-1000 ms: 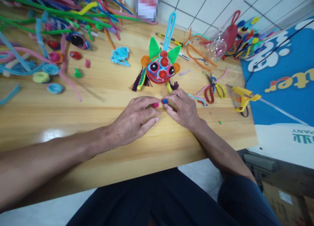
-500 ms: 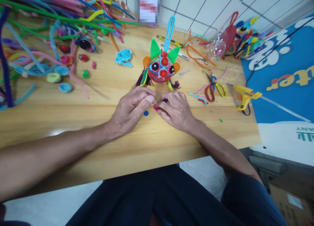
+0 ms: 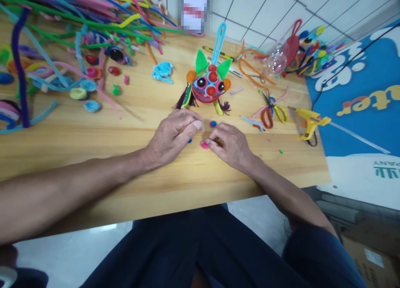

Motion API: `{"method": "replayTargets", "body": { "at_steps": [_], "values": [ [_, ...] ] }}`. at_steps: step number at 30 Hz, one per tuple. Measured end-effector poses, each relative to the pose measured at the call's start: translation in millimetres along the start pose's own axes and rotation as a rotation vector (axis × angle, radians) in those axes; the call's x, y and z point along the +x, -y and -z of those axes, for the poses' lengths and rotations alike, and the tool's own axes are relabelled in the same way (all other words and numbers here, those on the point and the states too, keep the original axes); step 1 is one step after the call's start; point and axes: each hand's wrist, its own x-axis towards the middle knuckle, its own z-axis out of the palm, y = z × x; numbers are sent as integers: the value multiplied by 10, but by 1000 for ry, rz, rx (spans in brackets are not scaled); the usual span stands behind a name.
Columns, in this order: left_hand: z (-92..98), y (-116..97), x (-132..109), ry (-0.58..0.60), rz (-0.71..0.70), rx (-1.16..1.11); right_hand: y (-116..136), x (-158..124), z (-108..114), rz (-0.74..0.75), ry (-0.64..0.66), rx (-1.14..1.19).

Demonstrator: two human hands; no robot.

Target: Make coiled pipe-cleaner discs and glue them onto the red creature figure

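My right hand (image 3: 231, 145) has its thumb and forefinger pinched at the edge of a small pink coiled disc (image 3: 204, 145), low over the wooden table. Just beyond those fingers lies a dark blue disc with a reddish rim (image 3: 213, 124). My left hand (image 3: 175, 136) hovers opposite, fingers loosely bent and thumb stretched toward the right hand; I see nothing in it. Another small blue piece (image 3: 189, 141) shows partly beneath its thumb. Behind both hands stands a colourful pipe-cleaner animal head (image 3: 208, 86) with green ears, black eyes, tassels and a light blue loop on top.
Pipe cleaners (image 3: 93, 13) and small coiled parts crowd the table's left side. To the right lie scissors (image 3: 269, 111), a yellow glue gun (image 3: 311, 122) and orange pipe cleaners (image 3: 250, 71). A yellow-black cutter (image 3: 218, 53) and a clear ball (image 3: 276, 64) are farther back.
My right hand has drawn slightly nearer to me with the pink disc, which now shows more fully. The blue disc beyond it is uncovered. The left hand has shifted a little; the view has moved slightly.
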Motion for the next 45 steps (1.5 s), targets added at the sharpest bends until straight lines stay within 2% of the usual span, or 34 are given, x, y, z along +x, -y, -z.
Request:
{"method": "replayTargets", "body": {
  "at_steps": [3, 7, 12, 25, 31, 35, 38, 42, 45],
  "values": [
    [-7, 6, 4, -3, -2, -24, 24, -41, 26, -5, -35, -14],
    [-24, 8, -1, -14, 6, -39, 72, -99, 69, 62, -21, -33],
    [-37, 5, -8, -13, 39, -29, 79, -136, 9, 118, 41, -94],
    [-31, 7, -3, 9, 48, -29, 88, -122, -33, 178, 28, -198],
    [-37, 8, -1, 3, 43, -29, 119, -119, -33, 150, -32, -133],
    [-42, 13, -2, -3, 24, -28, 98, -104, -12, 7, -8, 51],
    [-41, 13, 1, -5, 19, -33, 65, -107, 6, -66, -35, 79],
    [-35, 7, 3, 1, 28, -35, 42, -127, 10, -48, -78, 50],
    [-33, 4, 0, 0, 42, -33, 49, -137, -11, -4, -52, 54]
  ]
}}
